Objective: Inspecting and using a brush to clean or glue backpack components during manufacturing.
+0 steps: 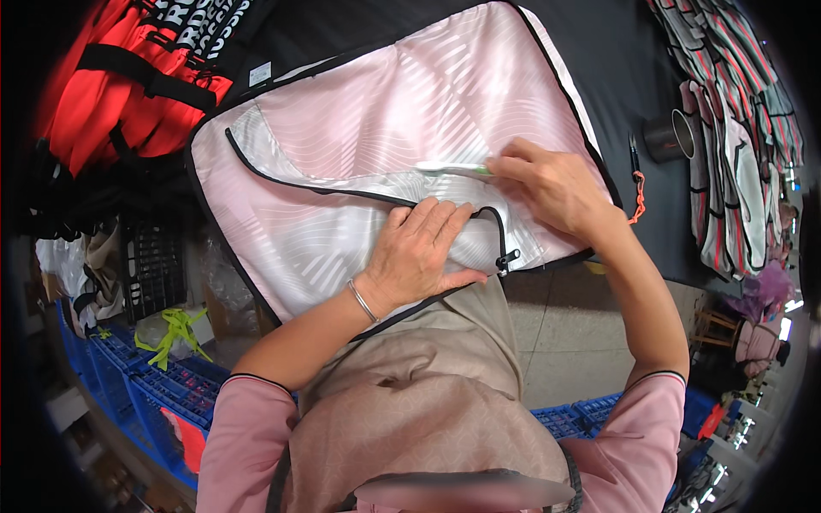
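Observation:
A large pink-and-white patterned fabric panel with black edging lies on the dark table in front of me. Across it runs an opened black zipper, its slider at the panel's near right edge. My left hand rests flat on the fabric beside the zipper, fingers extended and thumb spread toward the slider. Above and to the right, my right hand pinches a slim white-and-green stick, shaped like a toothbrush. The stick lies low over the pale fabric strip past the zipper; its working end is blurred.
Red bags with black straps are piled at the far left. On the right are a dark cylindrical container, a thin black tool with an orange cord and striped grey fabric pieces. Blue plastic crates stand at lower left.

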Available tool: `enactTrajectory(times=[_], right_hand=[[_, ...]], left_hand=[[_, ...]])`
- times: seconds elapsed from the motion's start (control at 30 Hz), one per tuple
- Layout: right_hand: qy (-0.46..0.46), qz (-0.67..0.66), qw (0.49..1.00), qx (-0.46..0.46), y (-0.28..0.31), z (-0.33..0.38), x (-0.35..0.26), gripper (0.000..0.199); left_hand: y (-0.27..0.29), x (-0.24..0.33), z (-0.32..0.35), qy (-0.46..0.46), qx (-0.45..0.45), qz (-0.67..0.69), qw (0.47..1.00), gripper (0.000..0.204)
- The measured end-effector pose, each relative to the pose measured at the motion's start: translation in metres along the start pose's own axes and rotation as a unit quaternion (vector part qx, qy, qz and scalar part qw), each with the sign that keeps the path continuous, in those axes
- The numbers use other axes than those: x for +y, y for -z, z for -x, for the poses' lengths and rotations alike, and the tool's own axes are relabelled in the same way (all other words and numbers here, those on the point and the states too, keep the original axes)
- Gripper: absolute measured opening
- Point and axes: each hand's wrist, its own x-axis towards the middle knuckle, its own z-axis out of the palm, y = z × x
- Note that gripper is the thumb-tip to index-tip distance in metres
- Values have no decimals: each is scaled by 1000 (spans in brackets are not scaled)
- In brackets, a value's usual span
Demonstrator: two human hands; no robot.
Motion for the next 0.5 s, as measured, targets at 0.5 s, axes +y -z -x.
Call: enactTrajectory(times=[0.5], right_hand=[[12,64,998,-6,9,13,0,21]], left_hand=[[-5,1,0,30,14,27,999,78]])
